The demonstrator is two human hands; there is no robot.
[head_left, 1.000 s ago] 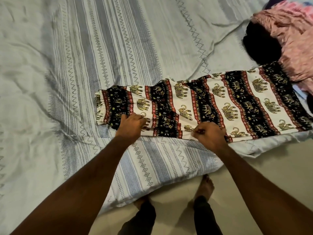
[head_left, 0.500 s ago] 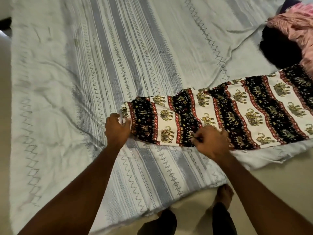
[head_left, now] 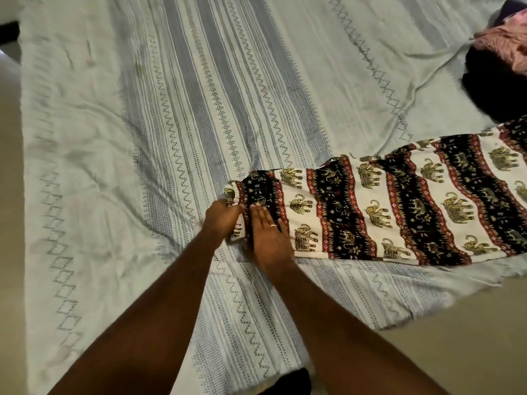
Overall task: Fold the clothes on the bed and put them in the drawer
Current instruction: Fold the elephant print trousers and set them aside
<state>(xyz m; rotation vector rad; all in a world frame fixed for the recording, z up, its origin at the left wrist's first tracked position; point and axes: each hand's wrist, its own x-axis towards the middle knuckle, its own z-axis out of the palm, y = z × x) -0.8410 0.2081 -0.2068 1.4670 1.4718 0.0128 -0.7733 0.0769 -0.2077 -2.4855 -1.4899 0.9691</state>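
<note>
Cotton bedsheet (head_left: 171,124), pale with grey stripes, covers the bed from the left edge across. Near its front edge my left hand (head_left: 221,220) curls over the cuff end of the elephant-print trousers (head_left: 399,206), fingers bent round the hem, though exactly how much cloth they hold I cannot tell. Just beside it, touching, my right hand (head_left: 266,232) lies flat with straight fingers, pressing the dark band of the print down onto the bed. The trousers stretch away to the right, laid long and smooth, their far end cut off by the frame.

I judge I am squaring up the cuff before the first fold; the next move likely calls for lifting this end and carrying it over toward the waist, keeping the edges lined up.

At the far right a pink garment (head_left: 507,44) and a black garment (head_left: 496,89) sit unfolded, both partly out of view. No drawer shows anywhere.
</note>
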